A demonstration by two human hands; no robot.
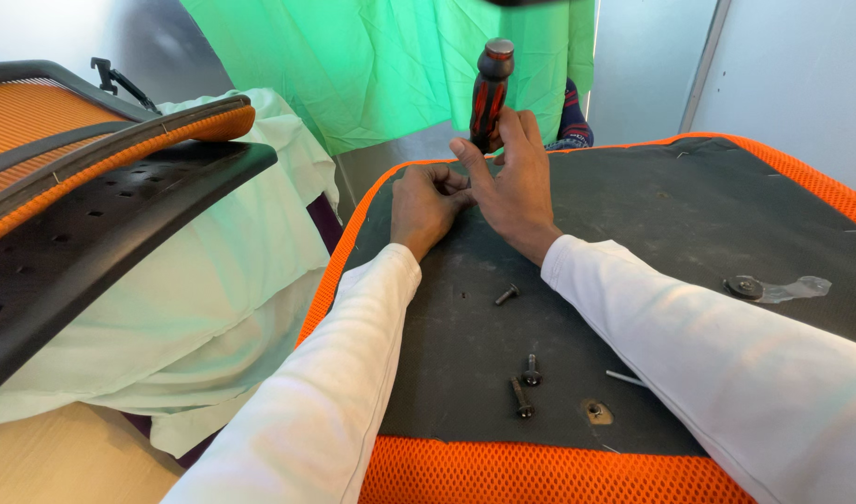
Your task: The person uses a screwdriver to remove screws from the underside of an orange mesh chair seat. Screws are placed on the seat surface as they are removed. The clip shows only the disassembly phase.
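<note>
Screwdriver (491, 86) with red-and-black handle stands upright at the far edge of an upturned chair seat (689, 215), dark underside facing up, orange mesh border nearest the camera. Near: three loose bolts (524, 396) and one empty threaded hole (596, 412), so fastening appears unfinished. Right: a washer (743, 287) in clear wrap. Far: left hand (426, 207) curled, fingertips pinching at the tool's tip; right hand (514, 182) grasps the handle. Chair back (92, 201) lies left.

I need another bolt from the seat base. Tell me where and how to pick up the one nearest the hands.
Take the bolt by its shank, pinching from above. It lies flat and alone on the dark seat underside, tilted, head toward upper right, so fingers should probably close across its thin length from both sides.
</note>
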